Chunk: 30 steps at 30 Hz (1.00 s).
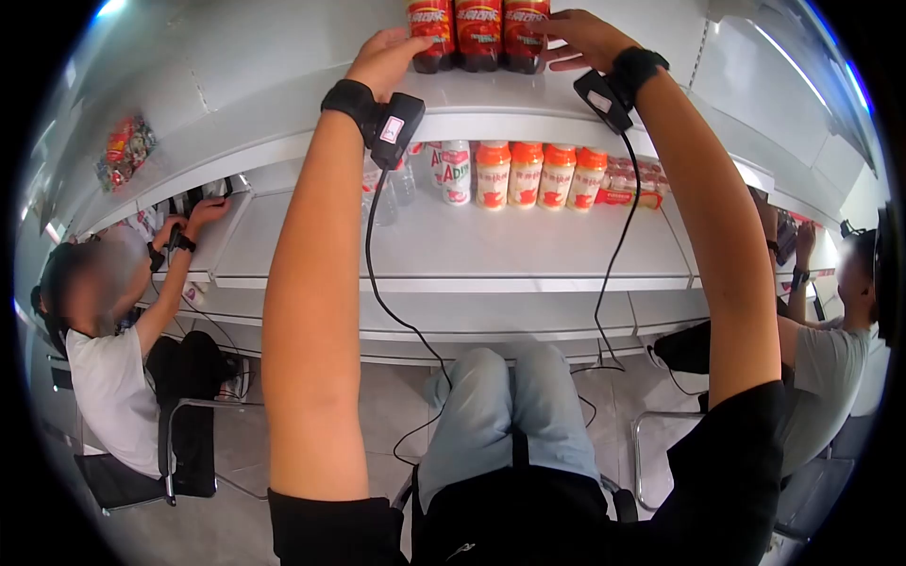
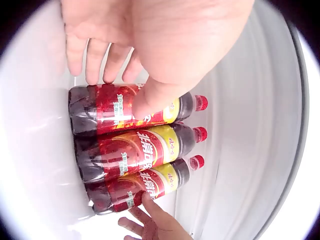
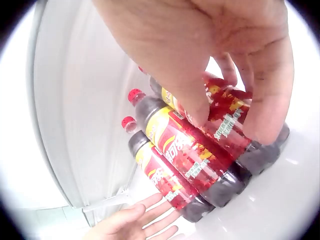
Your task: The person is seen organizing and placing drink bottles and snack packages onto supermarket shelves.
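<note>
Three dark cola bottles with red labels stand upright side by side, the middle one point(image 1: 478, 36) between the left bottle point(image 1: 431, 40) and right bottle point(image 1: 525, 40). My left hand point(image 1: 382, 64) is at the row's left side, its thumb over the left bottle's label point(image 2: 112, 107) and its fingers extended. On the other side, my right hand point(image 1: 595, 42) has its thumb and a finger over the right bottle point(image 3: 227, 117), the fingers spread and loosely bent. Whether either hand presses on its bottle is hard to tell.
On the shelf below stand several orange-capped bottles point(image 1: 526, 176), white bottles point(image 1: 456, 174), clear bottles point(image 1: 385, 198) and red packs point(image 1: 630, 184). Cables hang from both wrist cameras. People sit at left point(image 1: 113, 387) and right point(image 1: 830, 368).
</note>
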Each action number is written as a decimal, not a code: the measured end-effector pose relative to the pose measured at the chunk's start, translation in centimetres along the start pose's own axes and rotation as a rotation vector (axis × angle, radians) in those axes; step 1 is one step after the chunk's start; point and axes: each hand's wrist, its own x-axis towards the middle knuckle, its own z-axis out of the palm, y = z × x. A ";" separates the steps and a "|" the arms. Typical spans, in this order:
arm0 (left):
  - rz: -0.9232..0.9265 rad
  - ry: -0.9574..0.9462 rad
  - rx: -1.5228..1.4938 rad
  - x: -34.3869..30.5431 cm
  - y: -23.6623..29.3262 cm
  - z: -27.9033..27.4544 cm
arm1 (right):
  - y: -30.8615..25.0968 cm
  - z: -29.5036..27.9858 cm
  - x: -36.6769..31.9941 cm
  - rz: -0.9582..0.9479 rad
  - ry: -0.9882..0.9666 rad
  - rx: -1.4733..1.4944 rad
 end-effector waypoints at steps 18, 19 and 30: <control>0.030 -0.033 0.010 -0.8 0.9 0.4 | -2.5 0.0 -6.1 -0.060 0.049 -0.410; 0.013 -0.020 0.030 -0.6 0.8 0.4 | -2.5 -0.2 -7.5 -0.099 0.059 -0.405; 0.552 -0.195 -0.166 -17.6 4.3 9.9 | 3.1 0.5 -34.1 -0.376 0.159 -0.251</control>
